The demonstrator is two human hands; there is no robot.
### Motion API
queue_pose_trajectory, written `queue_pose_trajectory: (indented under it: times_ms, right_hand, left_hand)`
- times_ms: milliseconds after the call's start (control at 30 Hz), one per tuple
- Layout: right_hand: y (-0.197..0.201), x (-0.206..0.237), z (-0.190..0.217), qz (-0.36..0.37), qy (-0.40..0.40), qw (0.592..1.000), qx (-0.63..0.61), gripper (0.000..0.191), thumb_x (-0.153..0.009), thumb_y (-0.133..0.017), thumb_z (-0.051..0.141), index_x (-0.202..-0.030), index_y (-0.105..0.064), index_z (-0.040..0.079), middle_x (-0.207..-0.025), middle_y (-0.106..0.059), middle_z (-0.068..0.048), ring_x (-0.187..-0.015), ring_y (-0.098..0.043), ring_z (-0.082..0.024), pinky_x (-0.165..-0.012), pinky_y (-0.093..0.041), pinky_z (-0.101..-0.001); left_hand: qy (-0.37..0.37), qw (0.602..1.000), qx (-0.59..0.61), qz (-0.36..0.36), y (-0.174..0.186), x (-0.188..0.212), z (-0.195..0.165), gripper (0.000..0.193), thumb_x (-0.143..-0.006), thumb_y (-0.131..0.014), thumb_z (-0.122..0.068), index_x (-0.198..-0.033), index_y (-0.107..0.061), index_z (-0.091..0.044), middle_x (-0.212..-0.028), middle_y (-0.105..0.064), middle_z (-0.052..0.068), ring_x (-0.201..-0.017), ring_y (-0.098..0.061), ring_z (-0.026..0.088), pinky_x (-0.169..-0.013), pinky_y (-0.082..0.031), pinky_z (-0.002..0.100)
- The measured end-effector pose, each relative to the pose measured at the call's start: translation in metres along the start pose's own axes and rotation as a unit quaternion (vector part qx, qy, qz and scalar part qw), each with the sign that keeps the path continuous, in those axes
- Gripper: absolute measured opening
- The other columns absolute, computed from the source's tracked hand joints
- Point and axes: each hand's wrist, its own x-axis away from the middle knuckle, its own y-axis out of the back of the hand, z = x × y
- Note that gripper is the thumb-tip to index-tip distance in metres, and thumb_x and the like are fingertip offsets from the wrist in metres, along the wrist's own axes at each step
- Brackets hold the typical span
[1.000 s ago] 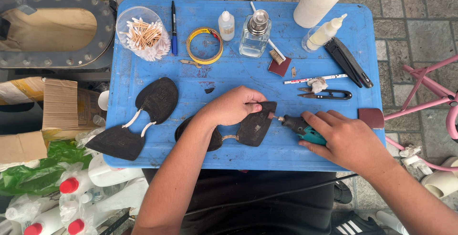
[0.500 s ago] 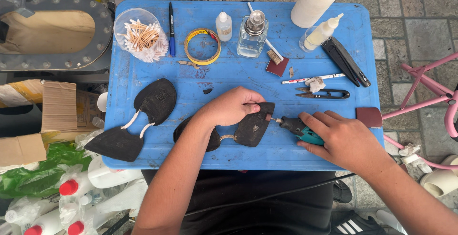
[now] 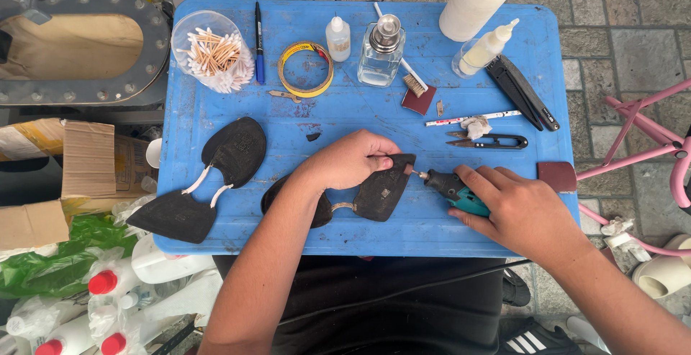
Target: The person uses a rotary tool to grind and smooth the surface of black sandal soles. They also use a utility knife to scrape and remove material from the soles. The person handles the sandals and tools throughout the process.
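Blue bench (image 3: 216,236): left hand (image 3: 350,159) fingers clamped on a dark sole piece (image 3: 381,191), pinning it flat; right hand (image 3: 520,207) fingers wrapped around a teal rotary tool (image 3: 450,186), tip at the sole's edge.

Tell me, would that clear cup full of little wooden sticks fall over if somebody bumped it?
Probably yes. The clear cup already looks tilted on the blue table, and it seems thin plastic, so likely light. The wooden sticks sit loose at its mouth and would probably scatter. Its round wall suggests it might roll once down.
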Motion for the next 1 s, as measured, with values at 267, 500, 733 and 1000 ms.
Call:
queue_pose_trajectory:
  times_ms: [267,500,733,1000]
  right_hand:
    - [0.001,-0.0005,0.0,0.005,0.0,1.0,0.0,0.063,-0.077,-0.074,0.049,-0.125,-0.067,0.009,-0.091,-0.071,-0.009,-0.073,-0.072,-0.027,-0.057,-0.059,-0.0379]
    - [0.0007,-0.0004,-0.0001,-0.006,0.028,0.999,-0.025,0.059,-0.078,-0.073,0.046,-0.121,-0.066,0.007,-0.089,-0.071,-0.007,-0.074,-0.072,-0.027,-0.056,-0.058,-0.0385]
    - [0.0001,-0.001,-0.0006,0.007,0.024,0.999,-0.021,0.062,-0.078,-0.073,0.047,-0.126,-0.066,0.01,-0.091,-0.071,-0.006,-0.075,-0.072,-0.026,-0.056,-0.059,-0.0381]
    - [0.0044,0.0046,-0.0077,-0.008,0.002,0.999,-0.04,0.064,-0.077,-0.074,0.047,-0.13,-0.064,0.012,-0.104,-0.073,-0.009,-0.074,-0.073,-0.03,-0.056,-0.058,-0.0395]
  left_hand:
    - [0.008,1.0,-0.014,-0.003,0.001,0.0023,-0.0045,0.022,-0.1,-0.059,-0.011,-0.113,-0.077,-0.008,-0.096,-0.08,0.002,-0.086,-0.069,0.009,-0.082,-0.054,0.03]
    - [-0.001,1.0,-0.003,-0.009,0.0007,0.0031,-0.0067,0.022,-0.099,-0.059,-0.013,-0.112,-0.076,-0.008,-0.097,-0.081,0.0,-0.087,-0.07,0.008,-0.082,-0.054,0.029]
    - [0.028,0.999,-0.008,-0.029,0.0011,0.0022,-0.0051,0.024,-0.1,-0.058,-0.013,-0.116,-0.073,-0.004,-0.102,-0.081,0.006,-0.09,-0.073,0.012,-0.082,-0.055,0.03]
    - [-0.008,0.999,0.006,-0.051,-0.0002,0.0066,-0.0036,0.023,-0.099,-0.058,-0.007,-0.116,-0.074,-0.002,-0.104,-0.081,0.009,-0.092,-0.075,0.013,-0.083,-0.057,0.029]
